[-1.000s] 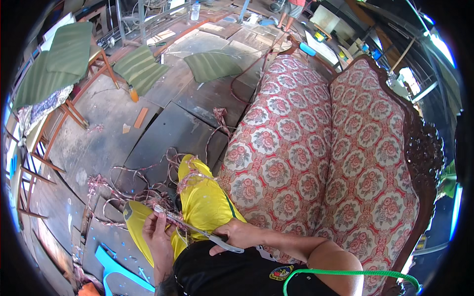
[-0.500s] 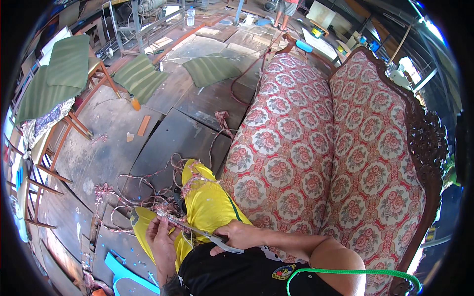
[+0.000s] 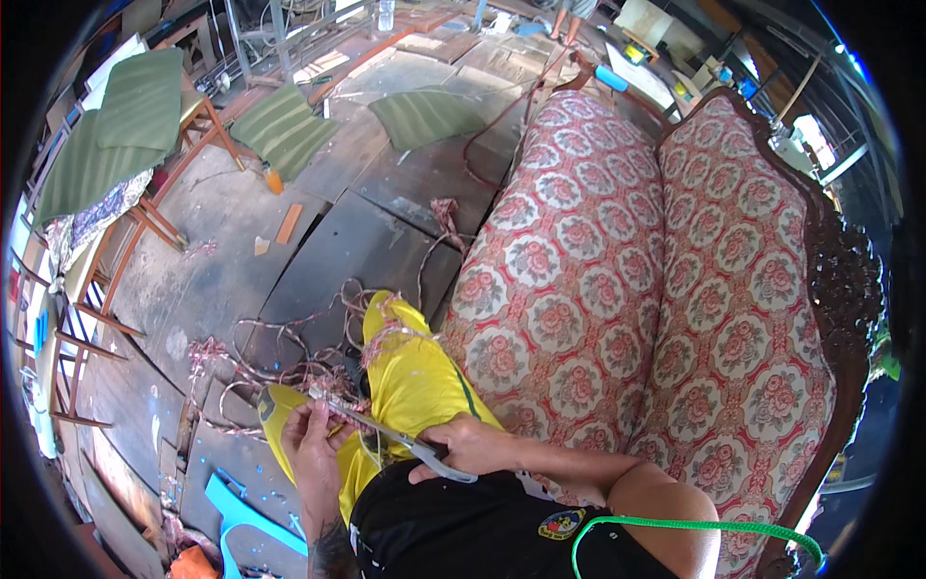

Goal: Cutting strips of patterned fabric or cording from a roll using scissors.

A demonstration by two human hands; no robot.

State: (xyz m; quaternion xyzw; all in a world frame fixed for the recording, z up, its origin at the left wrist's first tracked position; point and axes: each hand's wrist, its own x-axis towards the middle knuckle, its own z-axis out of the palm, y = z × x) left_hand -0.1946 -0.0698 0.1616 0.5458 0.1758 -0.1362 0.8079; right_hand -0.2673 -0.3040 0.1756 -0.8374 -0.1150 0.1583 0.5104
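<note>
Yellow-trousered legs (image 3: 410,372) stretch out before me. My right hand (image 3: 458,446) grips a large pair of metal scissors (image 3: 442,463), its blades pointing left across my lap. Close to the blade tips, my left hand (image 3: 311,446) pinches a red-and-white fabric piping cord (image 3: 333,394); the exact grip is partly hidden by the fingers. More of this cord lies in a loose tangle (image 3: 280,372) on the floor and over my shins. Whether the blades are touching the cord I cannot make out.
To my right stands a carved-wood sofa (image 3: 555,318) with floral upholstery. Wooden chairs (image 3: 106,314) stacked with green striped fabric (image 3: 140,101) are at left. More green pieces (image 3: 424,118) lie on the floor, as does a blue plastic object (image 3: 236,507). Another person's legs (image 3: 567,24) show far off.
The view has shifted slightly, so the scene sits a little to the right and the far part higher. Both hands keep nearly the same pose, holding the scissors and the cord.
</note>
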